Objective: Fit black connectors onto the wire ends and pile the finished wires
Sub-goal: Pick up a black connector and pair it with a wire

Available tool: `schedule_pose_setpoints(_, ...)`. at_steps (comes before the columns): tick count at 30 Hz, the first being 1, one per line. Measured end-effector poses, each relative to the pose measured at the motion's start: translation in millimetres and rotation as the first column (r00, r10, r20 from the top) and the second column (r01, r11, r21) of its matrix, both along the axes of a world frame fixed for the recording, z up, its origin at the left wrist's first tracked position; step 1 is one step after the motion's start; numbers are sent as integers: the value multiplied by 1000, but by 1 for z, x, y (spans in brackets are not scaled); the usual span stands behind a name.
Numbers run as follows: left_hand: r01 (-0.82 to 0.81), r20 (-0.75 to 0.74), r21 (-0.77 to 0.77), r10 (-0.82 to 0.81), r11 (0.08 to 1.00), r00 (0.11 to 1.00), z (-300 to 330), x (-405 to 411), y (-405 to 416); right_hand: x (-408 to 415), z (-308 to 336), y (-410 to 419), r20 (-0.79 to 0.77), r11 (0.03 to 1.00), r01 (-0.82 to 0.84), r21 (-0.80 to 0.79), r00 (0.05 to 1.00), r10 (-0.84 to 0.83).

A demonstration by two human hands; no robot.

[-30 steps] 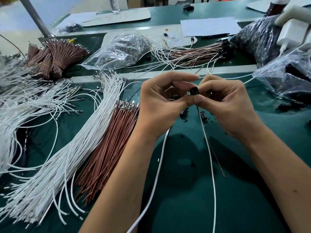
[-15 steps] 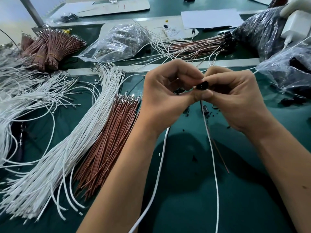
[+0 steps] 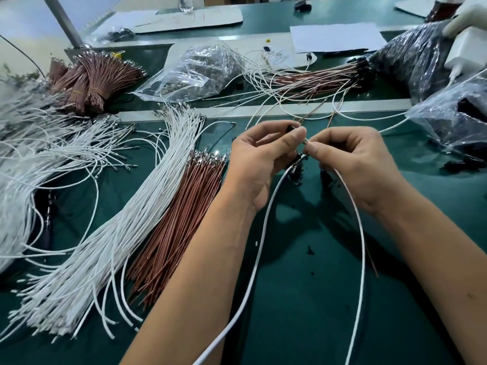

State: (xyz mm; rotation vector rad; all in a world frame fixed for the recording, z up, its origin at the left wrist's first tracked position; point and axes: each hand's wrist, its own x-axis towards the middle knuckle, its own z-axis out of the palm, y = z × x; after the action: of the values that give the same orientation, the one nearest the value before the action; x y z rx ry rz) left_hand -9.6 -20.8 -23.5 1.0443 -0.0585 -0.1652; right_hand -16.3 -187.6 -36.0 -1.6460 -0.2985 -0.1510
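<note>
— Hands meet over the green table. The left hand pinches a black connector between thumb and forefinger; the right hand pinches the metal tip of a white wire, just beside it.

— What may go wrong?

— I think the tip can enter crooked and bend, or the small connector can slip down among the black crumbs.

— The finished pile?

— Far side, right.

— Any writing?

— None I can read.
</note>
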Motion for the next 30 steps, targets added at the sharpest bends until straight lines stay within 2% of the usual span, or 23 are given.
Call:
schedule_pose_setpoints(4, -38, -61, -41, 36, 998, 997, -1, -1, -3, -3, -1, 6, 24, 999, 3, -41, 1000, -2)
schedule_pose_setpoints(15, -51, -25, -34, 50, 998, 998, -6, -4, -12, -4, -1, 6, 18, 1000, 10, -28, 1000, -10)
schedule_pose_setpoints(19, -135, 212, 98, 112, 986, 971, -3, -3, -9, -3, 2, 3, 56, 996, -36, -87, 998, 41)
schedule_pose_setpoints(23, -166, 407, 177, 81, 970, 910, 2, -4, -5, -3, 7, 0, 157, 991, -39, -125, 986, 58)
schedule_pose_setpoints(26, -142, 478, 190, 35, 971, 878, 4, -4, -2, -3, 9, 2, 203, 994, -63, -84, 976, 79)
schedule_pose_setpoints(30, -159, 497, 229, 25, 960, 867, 4, -3, -2, -2, 10, 1, 230, 995, -74, -74, 969, 89)
